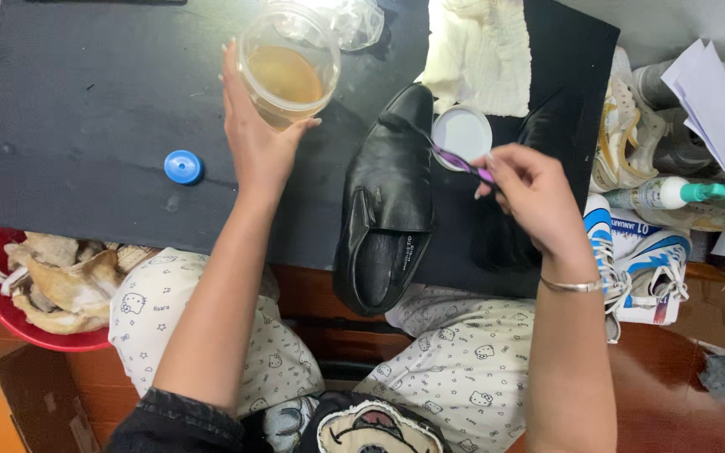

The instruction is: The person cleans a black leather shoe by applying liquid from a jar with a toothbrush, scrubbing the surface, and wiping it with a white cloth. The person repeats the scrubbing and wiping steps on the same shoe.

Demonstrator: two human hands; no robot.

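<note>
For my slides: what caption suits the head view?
Left hand lifts a jar; right hand brushes a black shoe.

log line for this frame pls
left hand: holds jar of amber liquid | right hand: holds purple brush over black shoe

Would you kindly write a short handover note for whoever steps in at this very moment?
Left hand: holds up a clear jar of amber liquid, open, above the black board.
Right hand: fingers pinch a purple-handled brush, its tip at the black shoe.
The shoe lies on the board by a small round white tin and a white cloth. A blue cap lies to the left.
Done: jar and tin are open.
Left: how much of the shoe is treated cannot be told.
</note>
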